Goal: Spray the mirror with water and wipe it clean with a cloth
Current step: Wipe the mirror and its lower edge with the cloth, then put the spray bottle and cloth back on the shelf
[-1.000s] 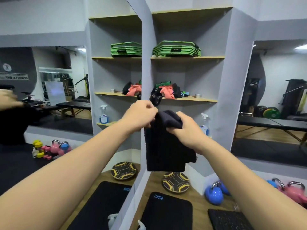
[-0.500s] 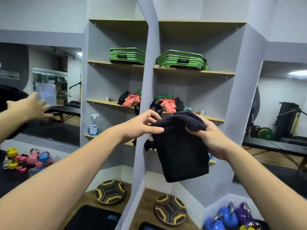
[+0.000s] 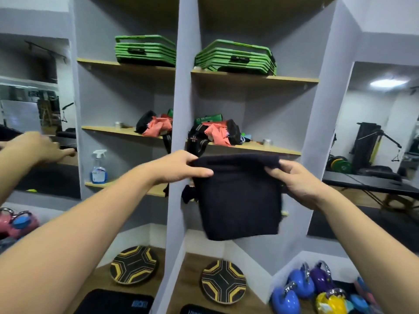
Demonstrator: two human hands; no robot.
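Note:
A black cloth (image 3: 238,200) hangs in front of me, held by its top edge. My left hand (image 3: 179,168) pinches its left corner and my right hand (image 3: 294,180) grips its right corner. The wall mirror (image 3: 118,98) fills the left side and reflects the shelf unit. A spray bottle (image 3: 98,166) with blue liquid shows in that reflection on a low shelf; the real bottle is hidden behind the cloth. The reflection of one of my hands (image 3: 34,146) appears at the far left.
Wooden shelves (image 3: 254,78) hold green stacked frames (image 3: 235,57) and a pile of orange and black gear (image 3: 217,132). Balance boards (image 3: 223,282) and coloured kettlebells (image 3: 301,284) sit on the floor below. A second mirror (image 3: 374,132) at the right reflects a black bench.
My hands have drawn apart and spread the bunched cloth out flat along its top edge. My view has moved closer to the shelves and tilted up.

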